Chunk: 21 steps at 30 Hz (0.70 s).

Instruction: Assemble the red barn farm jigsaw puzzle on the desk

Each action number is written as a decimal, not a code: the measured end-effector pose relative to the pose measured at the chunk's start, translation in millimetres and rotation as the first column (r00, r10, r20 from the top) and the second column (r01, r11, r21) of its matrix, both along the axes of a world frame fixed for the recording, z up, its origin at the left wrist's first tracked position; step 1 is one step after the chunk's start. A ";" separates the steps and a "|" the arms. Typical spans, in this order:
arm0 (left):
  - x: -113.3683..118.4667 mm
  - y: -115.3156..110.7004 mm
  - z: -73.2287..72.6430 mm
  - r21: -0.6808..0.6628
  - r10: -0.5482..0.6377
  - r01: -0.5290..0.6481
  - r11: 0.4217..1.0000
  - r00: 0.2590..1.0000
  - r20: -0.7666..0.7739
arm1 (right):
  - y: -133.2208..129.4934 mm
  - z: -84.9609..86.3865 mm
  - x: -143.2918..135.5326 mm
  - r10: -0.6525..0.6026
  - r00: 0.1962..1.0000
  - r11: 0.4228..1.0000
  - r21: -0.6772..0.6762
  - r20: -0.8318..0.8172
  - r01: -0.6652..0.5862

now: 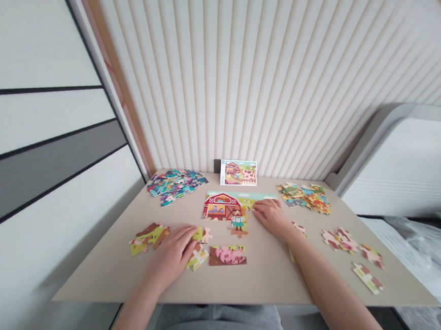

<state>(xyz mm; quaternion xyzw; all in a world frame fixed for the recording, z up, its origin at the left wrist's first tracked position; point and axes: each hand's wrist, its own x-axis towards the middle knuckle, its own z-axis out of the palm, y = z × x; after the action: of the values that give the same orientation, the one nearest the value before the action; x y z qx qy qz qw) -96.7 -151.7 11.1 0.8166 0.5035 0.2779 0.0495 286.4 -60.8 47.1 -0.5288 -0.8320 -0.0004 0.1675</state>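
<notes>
A partly joined farm puzzle (pixel 223 205) with a red barn lies mid-table, and a joined strip with a farmer figure (pixel 238 220) extends down from it. My right hand (pixel 271 217) rests on the puzzle's right part, fingers stretched out and covering some of it. My left hand (pixel 176 249) lies low over loose puzzle pieces, its fingers extended. By its fingertips are a green-and-pink puzzle piece (pixel 202 235) and a white-fence piece (pixel 197 258). A joined pink pig section (pixel 227 255) sits just right of them. Pieces beneath my right forearm are partly hidden.
A picture card (pixel 238 172) of the farm scene leans by the ribbed wall. Blue-purple pieces (pixel 176 183) are heaped back left, orange-yellow ones (pixel 307 197) back right. More pieces lie left (pixel 150 237) and right (pixel 341 240). The table's front edge (pixel 231 302) is near my lap.
</notes>
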 end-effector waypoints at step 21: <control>5.4 -11.2 25.5 0.074 0.007 -0.001 0.997 0.996 -0.089 | 8.3 -1.1 30.9 -0.134 0.963 0.987 0.060 -0.234 0.151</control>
<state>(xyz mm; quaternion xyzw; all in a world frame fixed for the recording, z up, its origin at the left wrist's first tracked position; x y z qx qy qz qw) -91.3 -162.9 36.6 0.8284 0.4963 0.2595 -0.0038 317.3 -52.5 46.0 -0.5770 -0.7663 0.0164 0.2821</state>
